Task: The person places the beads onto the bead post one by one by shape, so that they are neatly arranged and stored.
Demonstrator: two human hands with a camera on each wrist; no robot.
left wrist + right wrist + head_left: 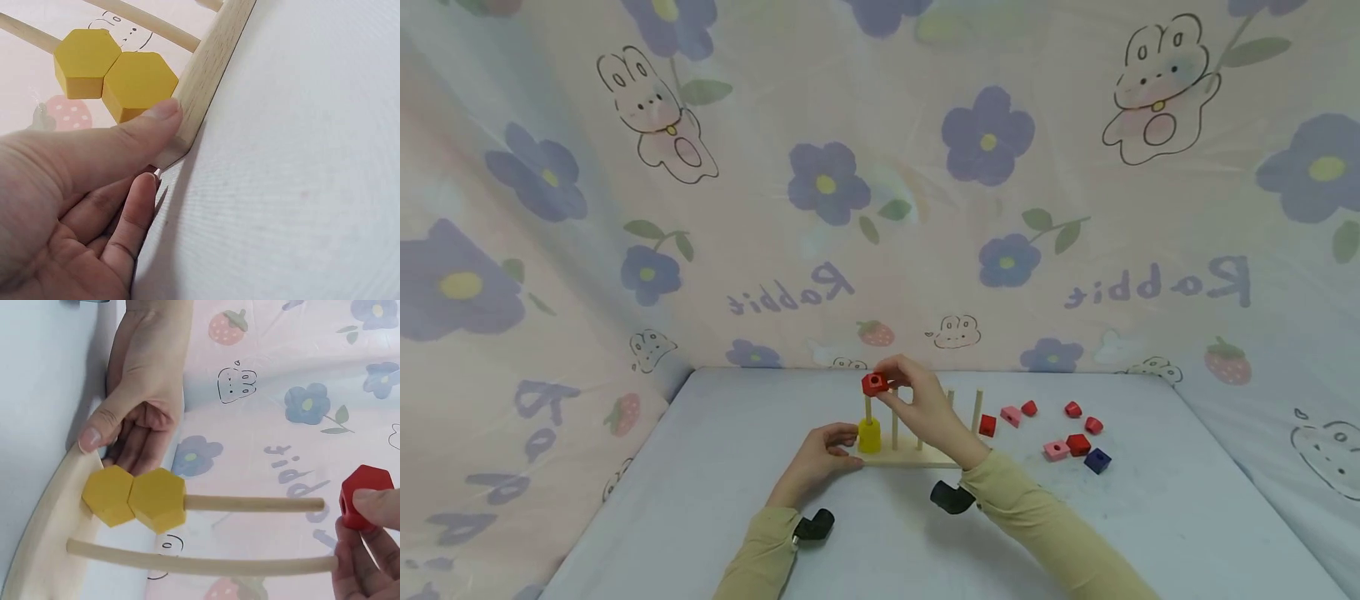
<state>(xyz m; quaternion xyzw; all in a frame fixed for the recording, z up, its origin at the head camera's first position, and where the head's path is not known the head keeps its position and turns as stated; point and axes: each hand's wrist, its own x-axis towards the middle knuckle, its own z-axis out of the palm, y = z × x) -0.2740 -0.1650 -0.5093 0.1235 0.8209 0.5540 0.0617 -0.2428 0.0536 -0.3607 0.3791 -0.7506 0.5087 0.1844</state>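
Note:
A wooden peg stand (910, 457) has several upright pegs on a flat base. Two yellow hexagonal beads (156, 497) are stacked at the bottom of its left end peg (256, 504). My left hand (820, 454) grips the base's left end, thumb on the edge and fingers behind, as the left wrist view shows. Between thumb and fingers my right hand (921, 408) pinches a red hexagonal bead (369, 478). That bead is by the tip of the yellow beads' peg; the right wrist view shows a small gap between them.
Loose beads lie on the white table right of the stand: several red ones (1078, 445), two pink ones (1051, 452) and a dark blue one (1097, 461). A patterned curtain (895, 250) hangs behind the table. Black wrist mounts (952, 497) sit by both sleeves.

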